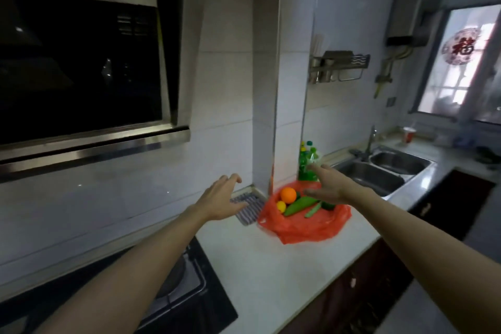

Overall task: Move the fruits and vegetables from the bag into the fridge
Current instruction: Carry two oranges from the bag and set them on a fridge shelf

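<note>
A red plastic bag [306,228] lies spread open on the white counter [271,266] by the wall corner. In it sit an orange [288,195], a small lemon [281,206], a large green vegetable [299,205], a thin green pod [313,209] and a dark green vegetable [328,205], partly hidden by my right hand. My left hand [221,198] hovers left of the bag with fingers spread, holding nothing. My right hand [326,184] hovers over the bag's far side, fingers relaxed and empty. No fridge is in view.
A striped cloth [248,205] lies left of the bag. Green bottles [307,163] stand behind it by the corner. A double steel sink [379,173] with a tap is to the right. A gas hob [189,287] and a range hood [81,68] are on the left.
</note>
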A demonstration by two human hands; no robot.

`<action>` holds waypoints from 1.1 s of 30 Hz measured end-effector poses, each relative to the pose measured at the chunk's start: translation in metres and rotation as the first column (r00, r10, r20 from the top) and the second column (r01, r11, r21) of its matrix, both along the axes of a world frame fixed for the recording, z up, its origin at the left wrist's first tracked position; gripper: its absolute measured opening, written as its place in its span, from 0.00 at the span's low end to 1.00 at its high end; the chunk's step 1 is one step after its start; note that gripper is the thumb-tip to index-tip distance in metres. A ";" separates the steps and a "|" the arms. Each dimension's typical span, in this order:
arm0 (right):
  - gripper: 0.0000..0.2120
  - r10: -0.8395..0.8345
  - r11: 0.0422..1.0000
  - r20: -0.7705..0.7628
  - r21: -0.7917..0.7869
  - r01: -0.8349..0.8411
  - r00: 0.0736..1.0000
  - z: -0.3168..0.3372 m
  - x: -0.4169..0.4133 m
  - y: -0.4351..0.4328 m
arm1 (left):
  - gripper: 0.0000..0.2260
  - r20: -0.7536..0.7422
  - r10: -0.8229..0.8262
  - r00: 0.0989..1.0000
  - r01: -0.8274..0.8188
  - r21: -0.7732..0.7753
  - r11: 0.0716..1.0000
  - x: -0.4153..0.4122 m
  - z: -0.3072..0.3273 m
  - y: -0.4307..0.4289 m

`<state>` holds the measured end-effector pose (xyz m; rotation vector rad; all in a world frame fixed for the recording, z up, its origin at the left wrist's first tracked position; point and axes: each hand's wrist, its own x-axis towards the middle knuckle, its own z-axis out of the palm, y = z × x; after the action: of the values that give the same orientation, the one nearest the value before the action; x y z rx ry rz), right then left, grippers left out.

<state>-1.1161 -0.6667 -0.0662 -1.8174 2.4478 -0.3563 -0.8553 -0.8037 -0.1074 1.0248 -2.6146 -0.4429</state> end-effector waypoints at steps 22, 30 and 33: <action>0.36 -0.343 0.936 0.053 0.103 0.337 0.938 -0.063 -0.118 -0.005 | 0.27 0.016 -0.321 0.947 0.316 0.139 0.939 -0.198 -0.091 -0.097; 0.36 -0.363 0.926 0.078 0.139 0.350 0.929 -0.093 -0.162 -0.013 | 0.28 0.071 -0.327 0.942 0.315 0.142 0.938 -0.236 -0.114 -0.109; 0.36 -0.344 0.931 0.084 0.156 0.329 0.935 -0.103 -0.184 -0.022 | 0.30 0.064 -0.303 0.951 0.290 0.157 0.944 -0.245 -0.121 -0.117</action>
<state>-1.2999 -0.6886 -0.1696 -1.2851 2.6284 -0.2859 -1.1007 -0.9212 -0.2286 0.7035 -2.8638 -0.6821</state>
